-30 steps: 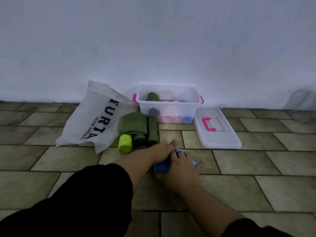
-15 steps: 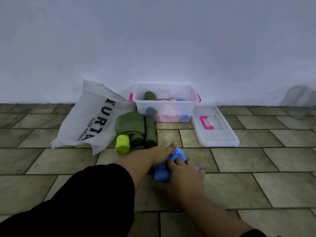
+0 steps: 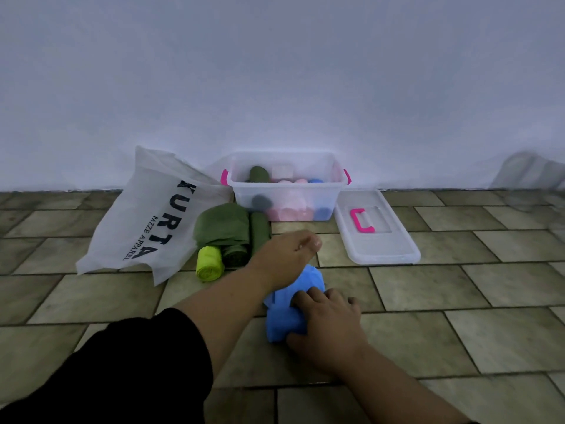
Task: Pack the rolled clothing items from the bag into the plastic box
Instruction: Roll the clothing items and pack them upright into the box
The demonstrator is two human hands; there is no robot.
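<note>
Your right hand (image 3: 327,327) clutches the blue roll (image 3: 286,324) on the floor (image 3: 458,304) well in front of the plastic box (image 3: 286,194), and your left hand (image 3: 284,255) hovers over the roll's far end, grip unclear, so a one-sided lift could let the soft bundle unroll short of the box.

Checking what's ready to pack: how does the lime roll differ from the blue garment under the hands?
The lime roll is a tight cylinder; the blue garment looks bunched and bulkier. The lime roll lies untouched beside the dark green rolls; the blue garment is gripped by the right hand, with the left hand over its far end. Both lie on the tiled floor, outside the plastic box.
</note>
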